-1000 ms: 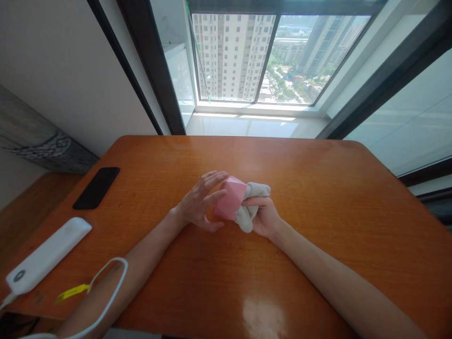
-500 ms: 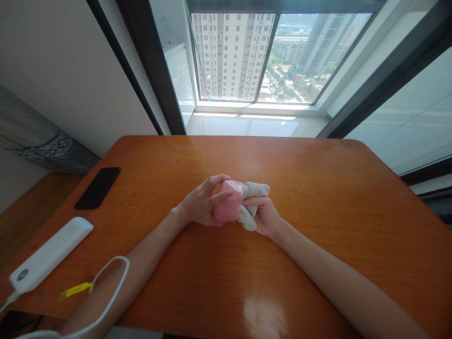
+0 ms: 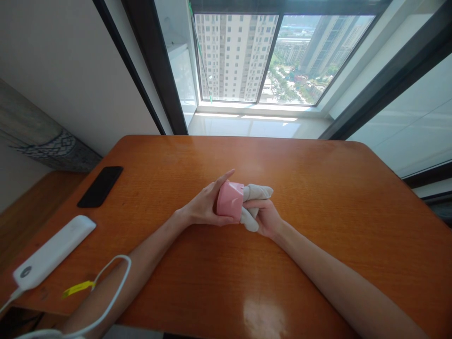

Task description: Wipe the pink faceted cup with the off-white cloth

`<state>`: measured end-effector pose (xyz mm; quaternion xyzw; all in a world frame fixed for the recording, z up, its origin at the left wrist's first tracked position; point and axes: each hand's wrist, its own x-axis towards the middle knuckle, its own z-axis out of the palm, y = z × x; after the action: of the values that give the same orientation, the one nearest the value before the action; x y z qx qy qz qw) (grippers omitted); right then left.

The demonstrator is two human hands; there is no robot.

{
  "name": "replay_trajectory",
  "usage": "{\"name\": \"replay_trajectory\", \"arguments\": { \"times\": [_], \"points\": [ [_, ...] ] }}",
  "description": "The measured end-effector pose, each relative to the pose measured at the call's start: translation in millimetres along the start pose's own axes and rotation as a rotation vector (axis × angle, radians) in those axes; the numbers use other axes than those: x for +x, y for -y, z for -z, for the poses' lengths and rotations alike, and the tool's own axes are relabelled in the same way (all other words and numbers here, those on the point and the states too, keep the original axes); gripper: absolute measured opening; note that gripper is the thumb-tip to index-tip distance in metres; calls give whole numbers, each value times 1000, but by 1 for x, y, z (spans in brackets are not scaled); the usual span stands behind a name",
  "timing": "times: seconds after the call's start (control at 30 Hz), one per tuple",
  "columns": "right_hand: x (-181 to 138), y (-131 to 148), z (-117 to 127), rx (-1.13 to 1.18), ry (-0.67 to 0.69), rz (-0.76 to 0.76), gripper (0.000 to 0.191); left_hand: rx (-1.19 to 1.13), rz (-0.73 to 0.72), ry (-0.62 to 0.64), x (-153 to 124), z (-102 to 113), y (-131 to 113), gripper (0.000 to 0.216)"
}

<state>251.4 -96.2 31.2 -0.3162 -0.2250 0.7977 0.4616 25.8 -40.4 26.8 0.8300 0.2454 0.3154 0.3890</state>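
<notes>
The left hand [image 3: 206,207] wraps the pink cup [image 3: 230,201] from its left side, thumb under the near wall and forefinger stretched over the top, so it grasps the cup just above the middle of the orange counter [image 3: 318,197]. The right hand [image 3: 265,217] is clenched on a pale cloth [image 3: 254,200], bunched into a wad whose upper end pokes out toward the right and whose lower end hangs below the fingers; the wad presses against the cup's right-facing end. The cup lies on its side: its long axis runs roughly left to right across the view, slightly tilted, and the end toward the cloth appears to be the open one, though the cloth covers it and this cannot be told for certain. The likeliest slip is judged to be the cup twisting or popping out of the left hand, since the hold is from one side only and the cloth pushes against it along its axis; a hard push could shoot it leftward across the glossy counter. The loose lower tail of the cloth could also drag or drop free. Well apart on the left lie a black phone [image 3: 100,186], a white power bank [image 3: 52,252] and its white cable [image 3: 113,287], which crosses the left forearm and could snag if that arm pulls back.
</notes>
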Motion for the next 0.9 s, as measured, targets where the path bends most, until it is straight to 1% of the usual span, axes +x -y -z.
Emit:
{"name": "replay_trajectory", "arguments": {
  "times": [0.17,0.27,0.37,0.43,0.5,0.57,0.63,0.7,0.77,0.83,0.9],
  "points": [
    [-1,-2,1,-48,19,-38,28,-145,172,55,1,4,-4,116],
    [-1,-1,-3,-57,12,-25,27,-153,222,58,-1,4,-3,114],
    [-1,1,-5,-47,-6,-20,30,-120,218,34,-3,0,4,116],
    [-1,3,-4,-36,-18,-12,30,-150,146,3,-4,-3,10,119],
    [0,4,-2,-26,-16,-1,26,-204,19,-31,-4,-5,17,125],
    [1,5,0,-21,-6,16,22,-200,-95,-49,-3,-5,22,135],
    [1,6,2,-25,-5,46,19,-91,-161,-44,-2,-5,24,148],
    [2,7,3,-35,-18,75,17,87,-226,-25,-2,-5,24,158],
    [2,7,3,-41,-36,86,18,266,-323,-30,-2,-6,24,156],
    [1,8,2,-39,-45,67,18,410,-433,-64,-2,-7,25,145],
    [0,9,1,-34,-36,20,16,513,-513,-101,-2,-8,26,135]
  ]
}}
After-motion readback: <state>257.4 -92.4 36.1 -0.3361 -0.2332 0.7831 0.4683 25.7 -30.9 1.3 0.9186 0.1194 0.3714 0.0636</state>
